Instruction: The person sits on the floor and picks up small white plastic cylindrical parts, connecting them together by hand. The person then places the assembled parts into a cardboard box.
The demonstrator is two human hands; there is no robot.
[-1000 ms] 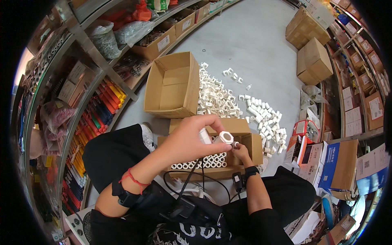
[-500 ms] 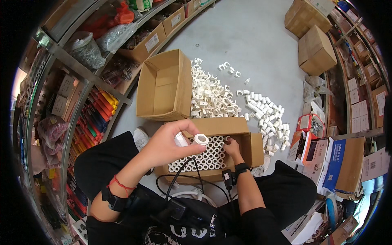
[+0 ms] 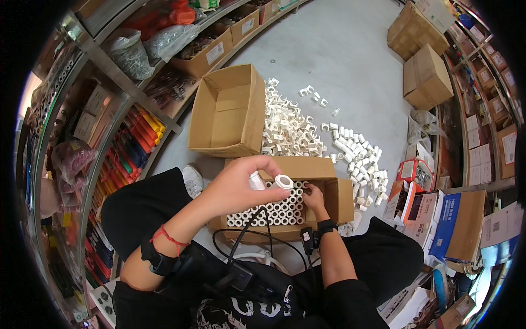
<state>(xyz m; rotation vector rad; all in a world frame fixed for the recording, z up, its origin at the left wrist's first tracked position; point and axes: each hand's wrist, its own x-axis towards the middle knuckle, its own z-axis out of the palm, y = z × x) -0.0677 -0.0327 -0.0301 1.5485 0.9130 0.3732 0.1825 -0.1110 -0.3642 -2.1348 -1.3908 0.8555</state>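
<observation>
Over the box (image 3: 344, 200), my half-curled left hand (image 3: 235, 187) grips likely light, hard white tubes (image 3: 256, 181) by their sides; inside, my bent right hand's (image 3: 314, 198) hold is unclear.

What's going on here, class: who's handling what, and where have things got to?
A person's left hand holds two white fittings above an open cardboard box. Inside it, similar white pieces sit in neat rows; the right hand reaches in at their right end, its grip unclear. Beyond the box, loose white clips and short white tubes lie on the floor.
</observation>
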